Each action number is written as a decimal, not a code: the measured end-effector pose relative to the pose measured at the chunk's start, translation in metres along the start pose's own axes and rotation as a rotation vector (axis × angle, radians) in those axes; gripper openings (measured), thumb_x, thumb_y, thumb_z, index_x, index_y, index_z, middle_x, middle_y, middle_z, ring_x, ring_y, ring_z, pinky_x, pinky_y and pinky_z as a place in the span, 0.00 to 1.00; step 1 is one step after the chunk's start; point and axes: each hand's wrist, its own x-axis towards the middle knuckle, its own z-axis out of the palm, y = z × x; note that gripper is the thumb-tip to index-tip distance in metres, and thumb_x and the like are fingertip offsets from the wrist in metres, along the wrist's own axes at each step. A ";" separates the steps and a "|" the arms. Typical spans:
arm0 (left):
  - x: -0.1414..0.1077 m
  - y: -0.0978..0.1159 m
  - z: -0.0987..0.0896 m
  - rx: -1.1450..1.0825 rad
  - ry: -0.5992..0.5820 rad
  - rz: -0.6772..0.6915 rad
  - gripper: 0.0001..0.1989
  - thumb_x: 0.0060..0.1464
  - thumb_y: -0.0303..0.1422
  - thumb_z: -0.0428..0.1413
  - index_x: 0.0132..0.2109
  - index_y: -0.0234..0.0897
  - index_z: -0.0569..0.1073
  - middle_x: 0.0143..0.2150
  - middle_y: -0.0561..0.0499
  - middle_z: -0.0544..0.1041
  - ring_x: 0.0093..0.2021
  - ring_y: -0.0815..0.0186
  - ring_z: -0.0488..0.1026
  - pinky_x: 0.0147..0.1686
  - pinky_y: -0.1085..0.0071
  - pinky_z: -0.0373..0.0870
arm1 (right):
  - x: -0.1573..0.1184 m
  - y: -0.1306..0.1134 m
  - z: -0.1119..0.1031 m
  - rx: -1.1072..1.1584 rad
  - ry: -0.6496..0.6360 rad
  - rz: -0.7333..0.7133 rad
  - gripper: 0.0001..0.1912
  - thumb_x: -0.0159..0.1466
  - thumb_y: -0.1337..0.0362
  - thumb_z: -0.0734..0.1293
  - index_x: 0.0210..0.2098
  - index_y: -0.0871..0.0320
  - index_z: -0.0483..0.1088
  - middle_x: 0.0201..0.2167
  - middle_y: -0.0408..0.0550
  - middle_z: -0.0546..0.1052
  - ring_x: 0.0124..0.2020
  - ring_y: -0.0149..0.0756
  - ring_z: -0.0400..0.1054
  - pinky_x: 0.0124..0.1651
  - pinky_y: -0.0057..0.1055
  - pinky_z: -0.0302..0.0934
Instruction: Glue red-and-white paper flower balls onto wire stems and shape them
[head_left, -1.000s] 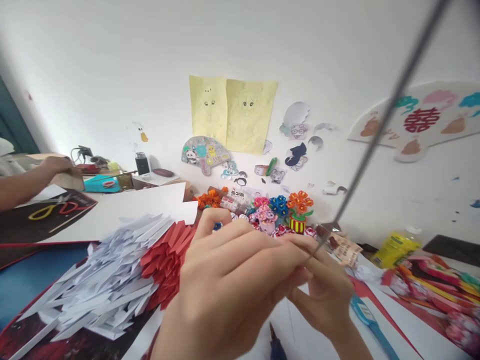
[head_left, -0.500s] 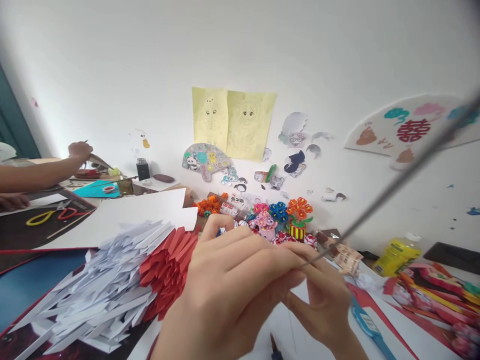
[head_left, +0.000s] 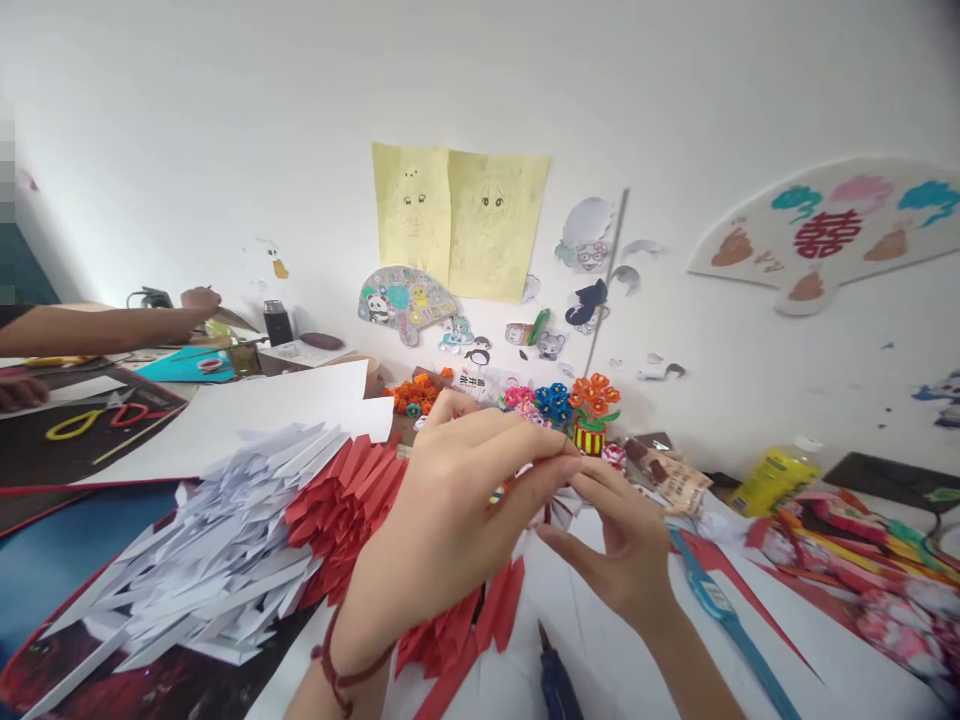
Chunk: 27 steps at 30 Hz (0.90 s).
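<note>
My left hand (head_left: 450,520), with a dark red cord on its wrist, is pinched at the fingertips in front of me. A thin grey stick (head_left: 609,275) rises above the fingertips; its lower end is hidden. My right hand (head_left: 622,540) meets the left fingertips with its fingers, its thumb standing apart. Below the hands lie folded red paper strips (head_left: 506,605) on white paper (head_left: 600,640). Close by is a dark blue tool (head_left: 555,675) with a pointed tip. A blue-handled tool (head_left: 720,600) lies beside my right hand.
White paper strips (head_left: 225,540) and red strips (head_left: 341,510) are heaped at left. Scissors (head_left: 75,425) lie near a co-worker's arm (head_left: 112,330). Small flower pots (head_left: 589,435) stand against the wall. A yellow bottle (head_left: 776,478) and colourful craft pieces (head_left: 862,560) are at right.
The stick has swung from a long slant toward the upper right to nearly upright. My hands have shifted slightly, uncovering red strips beneath, and my right fingers have loosened.
</note>
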 end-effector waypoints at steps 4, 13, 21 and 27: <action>0.001 -0.004 0.002 0.006 -0.053 -0.023 0.01 0.65 0.29 0.58 0.42 0.40 0.74 0.35 0.59 0.81 0.30 0.73 0.72 0.41 0.65 0.57 | -0.007 -0.001 -0.003 0.079 0.008 0.070 0.28 0.59 0.68 0.75 0.57 0.46 0.72 0.50 0.49 0.77 0.51 0.43 0.72 0.52 0.38 0.68; 0.003 0.001 0.004 -0.041 -0.050 0.032 0.05 0.64 0.33 0.59 0.45 0.37 0.74 0.39 0.56 0.80 0.34 0.72 0.73 0.41 0.66 0.58 | -0.020 -0.011 -0.003 0.070 0.018 0.119 0.27 0.58 0.67 0.76 0.56 0.45 0.74 0.45 0.46 0.78 0.44 0.40 0.73 0.46 0.35 0.71; -0.001 0.003 0.005 -0.018 -0.092 0.050 0.06 0.67 0.31 0.55 0.39 0.39 0.75 0.35 0.56 0.81 0.33 0.70 0.74 0.40 0.64 0.58 | -0.027 -0.015 -0.002 0.066 0.051 0.126 0.27 0.57 0.67 0.76 0.55 0.48 0.75 0.45 0.51 0.78 0.43 0.44 0.73 0.44 0.40 0.73; -0.002 0.006 0.004 -0.007 -0.116 0.058 0.06 0.67 0.31 0.56 0.39 0.39 0.75 0.36 0.57 0.82 0.32 0.71 0.74 0.39 0.64 0.57 | -0.030 -0.014 -0.002 0.044 0.075 0.122 0.27 0.57 0.68 0.76 0.55 0.48 0.75 0.44 0.51 0.78 0.42 0.43 0.72 0.44 0.41 0.72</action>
